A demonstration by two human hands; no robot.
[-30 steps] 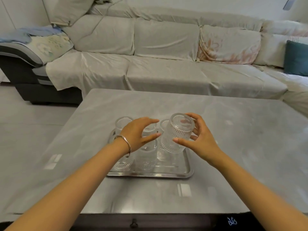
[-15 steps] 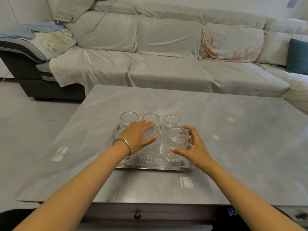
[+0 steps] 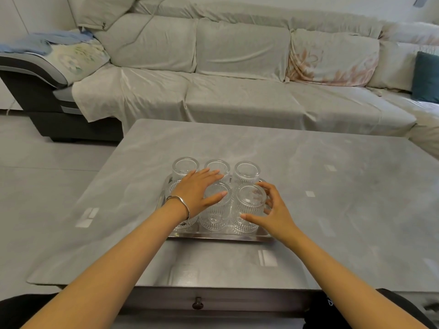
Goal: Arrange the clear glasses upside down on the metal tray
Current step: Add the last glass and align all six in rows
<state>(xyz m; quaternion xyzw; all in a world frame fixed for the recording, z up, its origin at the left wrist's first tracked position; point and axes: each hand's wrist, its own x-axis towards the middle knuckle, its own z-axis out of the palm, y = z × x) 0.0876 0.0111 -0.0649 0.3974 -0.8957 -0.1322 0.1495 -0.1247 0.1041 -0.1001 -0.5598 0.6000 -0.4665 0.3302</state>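
Several clear ribbed glasses stand upside down in two rows on the metal tray (image 3: 221,236) on the grey table. My right hand (image 3: 275,211) curls around the front right glass (image 3: 249,211), thumb at its near side, fingers at its right side. My left hand (image 3: 198,189), with a silver bangle on the wrist, lies flat with spread fingers over the front left glass (image 3: 186,223) and touches the front middle glass (image 3: 215,216). The back row (image 3: 245,172) stands free behind both hands.
The tray sits near the front middle of the grey marble-look table (image 3: 332,186). A drawer knob (image 3: 197,303) shows under the table's front edge. A covered sofa (image 3: 237,67) runs behind the table, with a teal cushion (image 3: 426,77) at the right.
My right hand has lowered the upturned glass onto the tray's front right spot and still surrounds it. My left hand has settled flat onto the front glasses.
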